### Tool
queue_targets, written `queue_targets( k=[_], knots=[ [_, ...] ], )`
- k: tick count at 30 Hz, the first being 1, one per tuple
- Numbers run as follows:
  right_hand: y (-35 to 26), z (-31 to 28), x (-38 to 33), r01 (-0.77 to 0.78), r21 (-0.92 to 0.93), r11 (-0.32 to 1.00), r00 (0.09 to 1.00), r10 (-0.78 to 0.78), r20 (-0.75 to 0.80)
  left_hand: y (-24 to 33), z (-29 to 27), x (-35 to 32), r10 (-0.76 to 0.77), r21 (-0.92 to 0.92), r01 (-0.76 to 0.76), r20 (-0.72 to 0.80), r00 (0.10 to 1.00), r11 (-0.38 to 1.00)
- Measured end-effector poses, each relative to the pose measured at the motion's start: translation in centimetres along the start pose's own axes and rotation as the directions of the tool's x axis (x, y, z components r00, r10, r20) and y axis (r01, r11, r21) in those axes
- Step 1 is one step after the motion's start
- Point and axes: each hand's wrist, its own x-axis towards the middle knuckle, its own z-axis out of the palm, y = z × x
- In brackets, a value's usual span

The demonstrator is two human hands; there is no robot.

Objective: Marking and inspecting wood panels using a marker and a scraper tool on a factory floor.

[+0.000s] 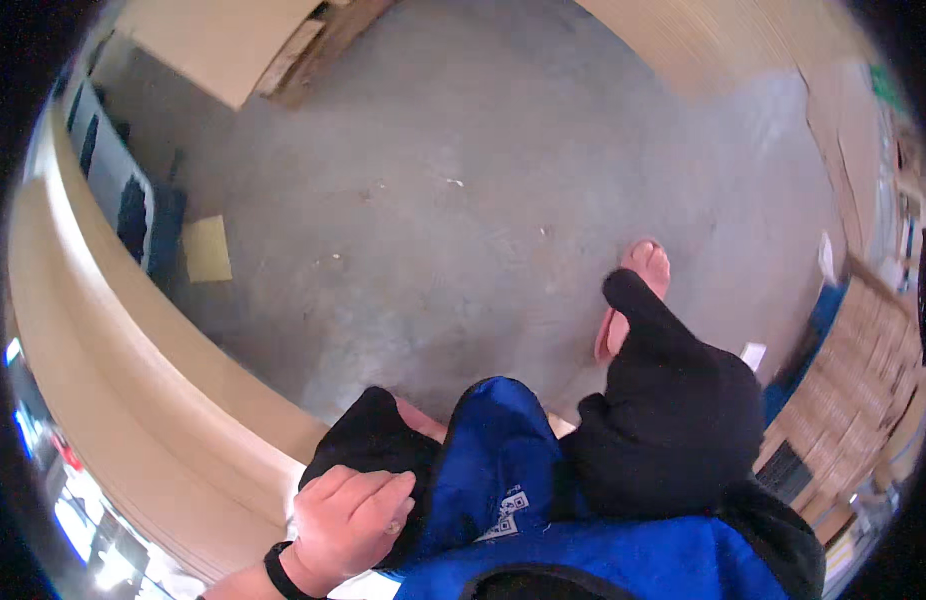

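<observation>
My left hand [348,515], with a black band on its wrist, is over my black-clad left thigh. It lies beside the blue apron [498,430], its fingers curled and pressed together. The inside of the hand is turned away, so anything it holds is hidden. Close to its outer side runs the edge of a long tan cardboard sheet or box wall [133,340]. Nothing of my right hand shows in the picture. My right foot, in a pinkish sandal [605,335], is on the grey floor.
Brown cardboard stacks [848,365] stand at the right, near a blue edge. Far left, a cardboard sheet [213,40] overhangs a wooden pallet [318,45]. More cardboard [703,40] juts in at the far right. A yellowish square piece [207,249] lies on the concrete floor [483,180].
</observation>
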Motion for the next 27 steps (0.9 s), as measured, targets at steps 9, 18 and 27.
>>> queue_targets(
  k=[9, 18, 27],
  knots=[
    [3.2, 3.2, 5.5, 0.285, -0.022, 0.958, 0.845, -0.241, 0.477, 2.2, 1.0, 2.1, -0.187, -0.150, 0.168, -0.117, 0.975, 0.974],
    [6.7, 2.7, 5.7, 0.388, 0.174, 0.905, 0.737, -0.418, 0.531, 8.6, 2.9, 0.5, -0.242, -0.053, 0.236, -0.186, 0.952, 0.970],
    [21.4, 0.5, 1.2, 0.324, 0.401, 0.857, 0.469, -0.514, 0.718, 13.1, 5.3, -2.7, -0.121, 0.099, 0.172, -0.387, 0.914, 0.980]
  ],
)
